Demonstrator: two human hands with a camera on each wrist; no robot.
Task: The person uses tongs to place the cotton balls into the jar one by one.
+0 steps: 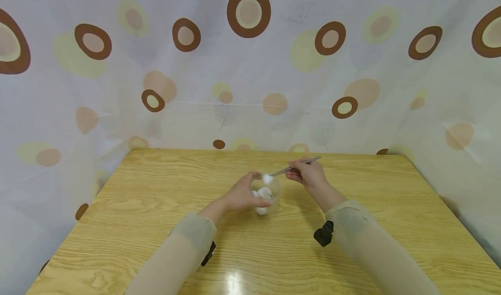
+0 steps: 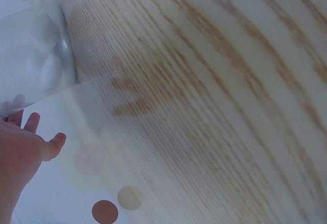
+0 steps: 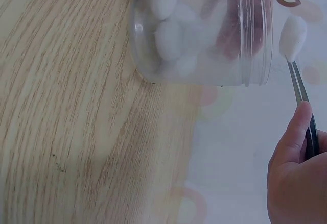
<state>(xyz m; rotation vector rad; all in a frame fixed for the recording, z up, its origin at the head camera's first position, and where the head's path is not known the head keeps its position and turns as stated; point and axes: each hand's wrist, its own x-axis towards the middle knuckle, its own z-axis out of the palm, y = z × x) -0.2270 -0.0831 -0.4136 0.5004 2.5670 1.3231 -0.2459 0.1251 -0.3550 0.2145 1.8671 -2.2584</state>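
A clear, wide-mouthed plastic jar [image 1: 276, 192] stands on the table with several white cotton balls [image 3: 168, 40] inside. My left hand [image 1: 239, 195] grips it round the side near the rim, thumb toward me. In the left wrist view, the jar [image 2: 30, 66] shows only in part, with my hand [image 2: 23, 150] at its wall. My right hand [image 1: 311, 176] holds metal tweezers [image 1: 287, 170], their tips pinching one cotton ball [image 3: 293, 36]. That ball hangs just above the jar's mouth, outside the jar in the right wrist view.
The wood-grain table [image 1: 156, 177] reaches back to a patterned curtain [image 1: 250, 73] that hangs behind it and along both sides. A black wrist camera [image 1: 324, 234] sits at the right sleeve, and another [image 1: 208, 253] at the left.
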